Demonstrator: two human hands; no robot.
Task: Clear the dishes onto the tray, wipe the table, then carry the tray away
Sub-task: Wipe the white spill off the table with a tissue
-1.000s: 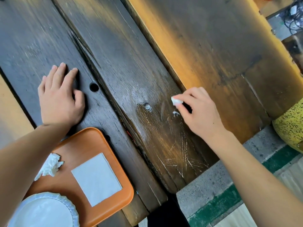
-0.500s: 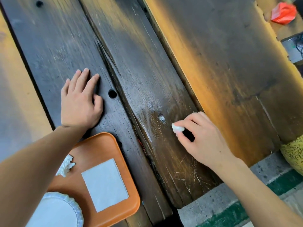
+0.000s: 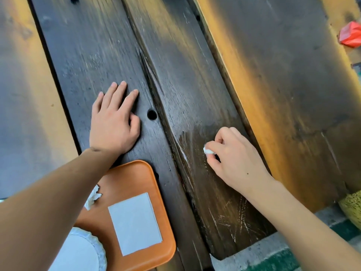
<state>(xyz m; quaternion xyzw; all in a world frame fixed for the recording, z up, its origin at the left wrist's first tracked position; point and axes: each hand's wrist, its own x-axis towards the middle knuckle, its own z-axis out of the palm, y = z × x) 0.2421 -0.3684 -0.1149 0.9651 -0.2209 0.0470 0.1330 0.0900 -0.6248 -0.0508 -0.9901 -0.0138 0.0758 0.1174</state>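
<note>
My right hand (image 3: 234, 159) pinches a small white wad of tissue (image 3: 207, 151) and presses it on the dark wooden table (image 3: 185, 75), beside a pale wet smear. My left hand (image 3: 114, 122) lies flat on the plank to the left, fingers spread, holding nothing. An orange tray (image 3: 136, 178) sits at the near left edge, under my left forearm. On it lie a flat white napkin (image 3: 134, 223), a crumpled tissue (image 3: 93, 198) and a white plate (image 3: 82, 251), partly cut off by the frame.
A round hole (image 3: 152, 114) pierces the plank just right of my left hand. A red crumpled object (image 3: 350, 35) lies at the far right edge. A yellow speckled thing (image 3: 351, 208) stands below the table's near right corner, over grey and green floor.
My right hand has drawn the tissue wad nearer along the plank, and a wet streak now shows beside it. My left hand stays flat. The view has shifted toward the far end of the table.
</note>
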